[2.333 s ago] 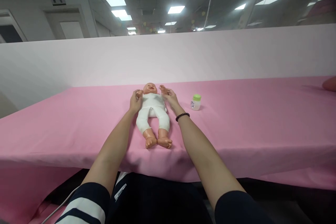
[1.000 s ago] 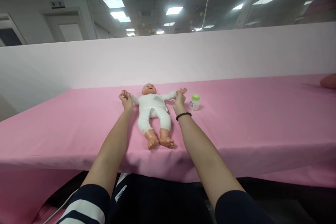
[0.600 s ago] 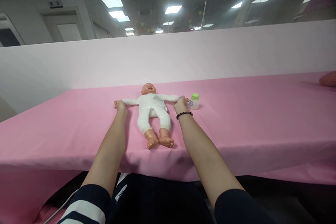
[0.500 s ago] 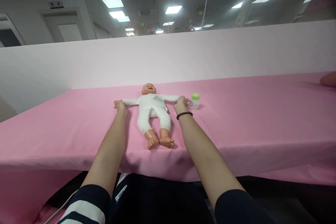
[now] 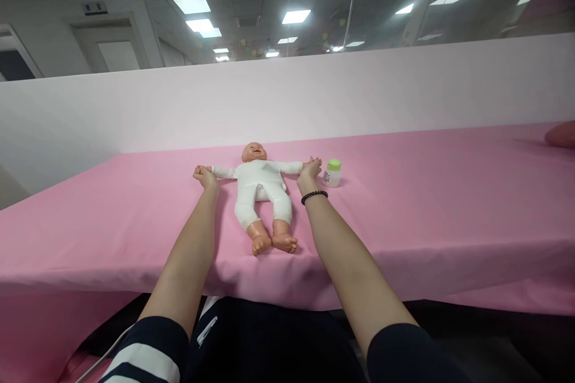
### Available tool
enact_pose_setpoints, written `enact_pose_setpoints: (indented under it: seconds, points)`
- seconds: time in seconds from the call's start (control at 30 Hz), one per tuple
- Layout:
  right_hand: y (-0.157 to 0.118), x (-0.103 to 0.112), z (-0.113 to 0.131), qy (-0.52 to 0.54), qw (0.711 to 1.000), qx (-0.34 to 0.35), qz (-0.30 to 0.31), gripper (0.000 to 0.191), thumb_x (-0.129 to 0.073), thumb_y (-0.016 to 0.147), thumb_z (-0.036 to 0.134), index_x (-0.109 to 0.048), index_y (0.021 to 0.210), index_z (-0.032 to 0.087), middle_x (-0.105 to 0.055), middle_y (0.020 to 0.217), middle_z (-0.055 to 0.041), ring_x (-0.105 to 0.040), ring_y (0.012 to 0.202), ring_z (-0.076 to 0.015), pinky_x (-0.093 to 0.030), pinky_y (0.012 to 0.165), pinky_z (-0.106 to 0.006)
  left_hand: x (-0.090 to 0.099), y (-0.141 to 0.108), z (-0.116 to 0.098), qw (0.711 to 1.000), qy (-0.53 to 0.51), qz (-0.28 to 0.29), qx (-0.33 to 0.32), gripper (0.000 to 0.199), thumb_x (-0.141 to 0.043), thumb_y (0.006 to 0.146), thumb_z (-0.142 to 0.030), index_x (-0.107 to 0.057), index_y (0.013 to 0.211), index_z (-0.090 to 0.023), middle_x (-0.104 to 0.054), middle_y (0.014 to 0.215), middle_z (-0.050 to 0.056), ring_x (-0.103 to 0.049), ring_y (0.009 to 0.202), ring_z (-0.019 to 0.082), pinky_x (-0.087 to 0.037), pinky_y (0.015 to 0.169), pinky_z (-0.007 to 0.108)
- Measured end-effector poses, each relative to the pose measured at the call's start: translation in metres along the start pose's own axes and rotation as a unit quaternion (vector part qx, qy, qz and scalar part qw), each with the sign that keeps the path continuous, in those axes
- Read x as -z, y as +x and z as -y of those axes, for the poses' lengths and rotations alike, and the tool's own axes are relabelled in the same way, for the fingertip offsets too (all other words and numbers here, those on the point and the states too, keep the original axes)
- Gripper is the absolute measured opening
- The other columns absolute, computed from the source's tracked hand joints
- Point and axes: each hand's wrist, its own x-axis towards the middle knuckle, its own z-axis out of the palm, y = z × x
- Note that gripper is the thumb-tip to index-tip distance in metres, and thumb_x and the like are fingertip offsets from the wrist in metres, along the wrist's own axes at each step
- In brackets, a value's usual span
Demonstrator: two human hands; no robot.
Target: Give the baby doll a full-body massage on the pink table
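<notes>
A baby doll [image 5: 262, 178] in a white suit lies on its back, arms stretched out to both sides and bare feet toward me. My left hand [image 5: 205, 176] is closed around the doll's hand at the left. At the right, my right hand [image 5: 308, 176], with a dark beaded bracelet [image 5: 314, 195] on the wrist, grips the doll's other hand, whose small fingers show above mine. Just right of my right hand stands a small clear jar [image 5: 332, 176] with a green lid. My fingers are partly hidden by the backs of my hands.
A pink sheet [image 5: 426, 203] covers the table and hangs over its front edge. Behind it runs a low white wall [image 5: 287, 96] with glass above. At the far right edge a skin-coloured rounded object [image 5: 561, 134] is partly in view.
My right hand has turned over slightly, so more of the doll's fingers shows. My left hand has turned a little as well. The doll's body and the jar have stayed put.
</notes>
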Motion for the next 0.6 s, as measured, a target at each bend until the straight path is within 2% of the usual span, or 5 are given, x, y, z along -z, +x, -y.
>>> enact_pose_setpoints:
  seconds: [0.1,0.33,0.6]
  points:
    - [-0.010,-0.003,0.008,0.016,0.998,-0.037,-0.048,0.032,-0.033,0.100,0.038,-0.051,0.122,0.022,-0.065,0.119,-0.0102,-0.068,0.103,-0.0174,-0.056,0.087,-0.033,0.001,-0.007,-0.005,1.000,0.004,0.000,-0.014,0.016,-0.045,0.096,-0.016,-0.034,0.090,-0.026,-0.051,0.092,-0.002,-0.057,0.079,0.010,-0.051,0.077,0.024]
    - [-0.017,-0.008,0.012,0.062,0.997,0.022,-0.040,0.024,-0.034,0.096,0.019,-0.044,0.117,0.022,-0.062,0.124,-0.0116,-0.068,0.107,-0.0156,-0.056,0.077,-0.027,0.001,-0.016,-0.011,0.998,0.015,0.000,-0.066,0.020,-0.041,0.093,-0.008,-0.033,0.086,-0.025,-0.044,0.084,-0.003,-0.048,0.071,0.010,-0.047,0.075,0.024]
    - [-0.019,-0.008,0.012,0.041,0.999,0.025,-0.016,0.025,-0.036,0.093,0.019,-0.047,0.115,0.022,-0.064,0.114,-0.0108,-0.068,0.091,-0.0161,-0.056,0.072,-0.028,-0.001,-0.016,-0.012,0.996,0.000,0.030,-0.078,0.017,-0.039,0.099,-0.011,-0.038,0.089,-0.024,-0.045,0.087,-0.002,-0.050,0.076,0.010,-0.048,0.080,0.022]
